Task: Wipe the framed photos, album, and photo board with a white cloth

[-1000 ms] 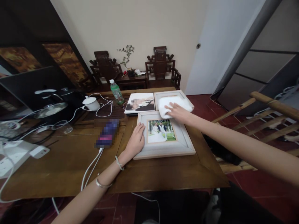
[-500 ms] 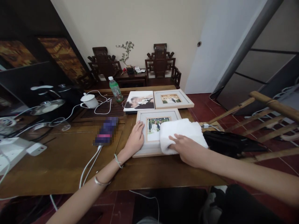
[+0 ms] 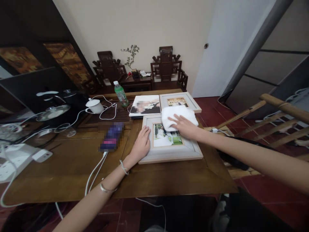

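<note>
My right fingers (image 3: 178, 120) grip the soft-looking cloth (image 3: 173, 112); my left fingers (image 3: 145, 132), unclenched, rest on the frame (image 3: 172, 154) — likely stiff, fragile, best lifted by opposite edges.

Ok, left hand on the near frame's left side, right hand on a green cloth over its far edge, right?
The cloth is white, not green, per the head view. The left hand is on the left side of the near frame, the right hand on the cloth over its far edge.
</note>
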A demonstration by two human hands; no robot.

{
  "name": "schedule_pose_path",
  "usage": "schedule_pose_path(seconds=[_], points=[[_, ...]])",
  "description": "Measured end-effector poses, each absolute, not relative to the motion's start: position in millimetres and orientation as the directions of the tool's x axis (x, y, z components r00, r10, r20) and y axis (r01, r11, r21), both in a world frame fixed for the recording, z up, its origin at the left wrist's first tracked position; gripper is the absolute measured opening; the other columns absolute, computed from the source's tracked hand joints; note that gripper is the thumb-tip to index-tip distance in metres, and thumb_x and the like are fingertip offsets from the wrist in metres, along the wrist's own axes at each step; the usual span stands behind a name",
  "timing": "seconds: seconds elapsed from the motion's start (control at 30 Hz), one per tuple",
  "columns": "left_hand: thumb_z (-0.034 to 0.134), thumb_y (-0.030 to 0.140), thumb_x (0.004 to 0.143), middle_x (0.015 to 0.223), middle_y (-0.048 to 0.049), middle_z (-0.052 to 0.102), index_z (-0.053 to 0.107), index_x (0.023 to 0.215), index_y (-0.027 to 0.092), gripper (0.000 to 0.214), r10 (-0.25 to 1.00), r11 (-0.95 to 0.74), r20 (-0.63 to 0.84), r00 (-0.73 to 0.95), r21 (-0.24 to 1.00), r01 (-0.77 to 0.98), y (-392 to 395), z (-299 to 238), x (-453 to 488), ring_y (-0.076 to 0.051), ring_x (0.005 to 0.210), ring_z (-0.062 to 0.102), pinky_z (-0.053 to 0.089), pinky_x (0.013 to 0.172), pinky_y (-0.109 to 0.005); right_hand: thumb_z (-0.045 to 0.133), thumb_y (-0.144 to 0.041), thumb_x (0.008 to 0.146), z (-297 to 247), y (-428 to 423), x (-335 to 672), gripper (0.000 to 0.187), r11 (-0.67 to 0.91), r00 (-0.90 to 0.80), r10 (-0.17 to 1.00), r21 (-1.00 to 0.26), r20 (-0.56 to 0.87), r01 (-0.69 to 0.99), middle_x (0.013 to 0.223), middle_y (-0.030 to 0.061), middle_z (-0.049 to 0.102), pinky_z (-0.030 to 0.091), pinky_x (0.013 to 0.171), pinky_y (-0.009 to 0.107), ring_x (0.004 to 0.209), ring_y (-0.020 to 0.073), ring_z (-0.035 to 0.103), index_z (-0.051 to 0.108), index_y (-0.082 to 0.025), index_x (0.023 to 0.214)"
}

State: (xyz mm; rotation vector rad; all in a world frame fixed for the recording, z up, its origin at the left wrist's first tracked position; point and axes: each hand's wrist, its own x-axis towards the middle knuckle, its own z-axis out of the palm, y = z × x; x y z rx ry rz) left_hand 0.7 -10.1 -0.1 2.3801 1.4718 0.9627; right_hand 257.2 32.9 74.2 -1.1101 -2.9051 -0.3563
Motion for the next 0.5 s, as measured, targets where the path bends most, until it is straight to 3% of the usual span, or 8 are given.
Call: schedule_pose_path(seconds=[0.1, 0.27, 0.4, 0.5], points=[[0.037, 0.008, 0.08, 0.138, -0.0153, 0.042, 0.046, 0.128, 0.01, 0.05, 0.855, -0.49, 0.422, 0.301, 0.467, 0.736, -11, 0, 0, -0.026, 0.135, 0.029, 0.025, 0.112, -0.049, 0.041, 0.008, 0.073, 77, 59, 258, 0.055, 0.717, -0.764, 0.641, 0.294, 0.079, 0.632, 0.145, 0.0074, 0.036, 0.027, 0.103, 0.053, 0.133, 0.0319, 0.028, 0.061, -0.019, 0.116], [0.037, 0.009, 0.08, 0.138, -0.0161, 0.042, 0.047, 0.128, 0.008, 0.049, 0.856, -0.493, 0.419, 0.304, 0.48, 0.726, -11, 1, 0, -0.026, 0.136, 0.028, 0.025, 0.112, -0.048, 0.045, 0.008, 0.068, 70, 39, 255, 0.061, 0.75, -0.772, 0.636, 0.253, -0.021, 0.611, 0.143, 0.0112, 0.038, 0.035, 0.095, 0.053, 0.126, 0.0348, 0.037, 0.059, -0.02, 0.12], [0.036, 0.009, 0.081, 0.138, -0.0164, 0.043, 0.046, 0.128, 0.008, 0.048, 0.856, -0.489, 0.418, 0.304, 0.465, 0.738, -11, 2, 2, -0.027, 0.136, 0.028, 0.025, 0.112, -0.048, 0.05, 0.002, 0.066, 79, -18, 253, 0.055, 0.785, -0.78, 0.618, 0.135, -0.099, 0.605, 0.141, 0.015, 0.041, 0.036, 0.095, 0.051, 0.122, 0.0353, 0.041, 0.061, -0.016, 0.117], [0.037, 0.009, 0.08, 0.138, -0.0173, 0.042, 0.046, 0.128, 0.006, 0.049, 0.857, -0.486, 0.417, 0.302, 0.463, 0.742, -12, 1, 2, -0.027, 0.135, 0.028, 0.025, 0.112, -0.048, 0.046, 0.004, 0.066, 99, -59, 250, 0.054, 0.79, -0.783, 0.605, -0.019, -0.144, 0.613, 0.131, 0.0128, 0.052, 0.042, 0.088, 0.041, 0.111, 0.029, 0.052, 0.062, -0.018, 0.112]])
